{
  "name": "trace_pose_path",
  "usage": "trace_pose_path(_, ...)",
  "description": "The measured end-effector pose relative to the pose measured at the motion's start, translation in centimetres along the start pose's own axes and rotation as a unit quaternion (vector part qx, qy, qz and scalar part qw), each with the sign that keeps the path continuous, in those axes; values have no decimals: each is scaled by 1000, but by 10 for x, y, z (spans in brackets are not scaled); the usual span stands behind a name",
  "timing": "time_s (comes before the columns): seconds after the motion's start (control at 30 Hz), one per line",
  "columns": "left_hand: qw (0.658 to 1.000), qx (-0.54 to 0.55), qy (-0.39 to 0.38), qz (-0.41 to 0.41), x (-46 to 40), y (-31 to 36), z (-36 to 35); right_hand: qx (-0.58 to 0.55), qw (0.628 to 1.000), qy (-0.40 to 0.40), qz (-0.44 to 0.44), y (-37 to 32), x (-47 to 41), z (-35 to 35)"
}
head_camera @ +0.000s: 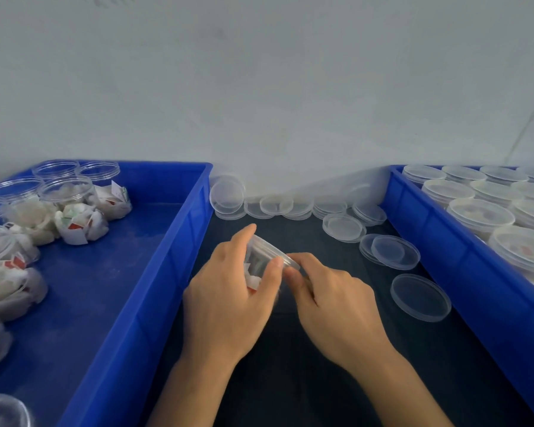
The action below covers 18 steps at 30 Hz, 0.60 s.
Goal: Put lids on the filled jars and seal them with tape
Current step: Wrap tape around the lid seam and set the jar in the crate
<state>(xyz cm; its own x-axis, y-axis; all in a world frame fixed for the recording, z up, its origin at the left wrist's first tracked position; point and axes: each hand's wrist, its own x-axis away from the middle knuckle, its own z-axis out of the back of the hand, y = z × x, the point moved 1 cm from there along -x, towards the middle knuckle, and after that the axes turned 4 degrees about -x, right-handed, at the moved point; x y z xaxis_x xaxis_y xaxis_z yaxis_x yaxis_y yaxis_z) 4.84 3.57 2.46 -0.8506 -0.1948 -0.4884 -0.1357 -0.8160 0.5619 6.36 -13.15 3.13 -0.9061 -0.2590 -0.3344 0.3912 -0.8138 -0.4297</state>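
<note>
on our left, a blue crate (pixel 173 241) held open filled jars (pixel 65 192). over the dark counter (pixel 290 380), our left hand (pixel 225 306) had its grip around a tilted jar (pixel 259 257), our right hand (pixel 330 300) pinching its lid (pixel 285 257). loose lids (pixel 420 297) lay beside lidded jars (pixel 480 214) in the right crate (pixel 444 241).

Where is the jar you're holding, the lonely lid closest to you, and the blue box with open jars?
Jar (pixel 261 257): head view, on its clear side wall.
Lid (pixel 420 297): head view, on its flat middle.
Blue box (pixel 173 248): head view, on its right wall.
</note>
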Motion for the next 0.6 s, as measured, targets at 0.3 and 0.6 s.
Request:
trace_pose_path(0.3, 992, 87, -66, 60, -7, -5, 2, -34, 998, -48, 9, 3, -1, 6)
trace_pose_path(0.6, 974, 175, -82, 115, -11, -13, 5, -5, 999, -30, 42, 8, -3, 10)
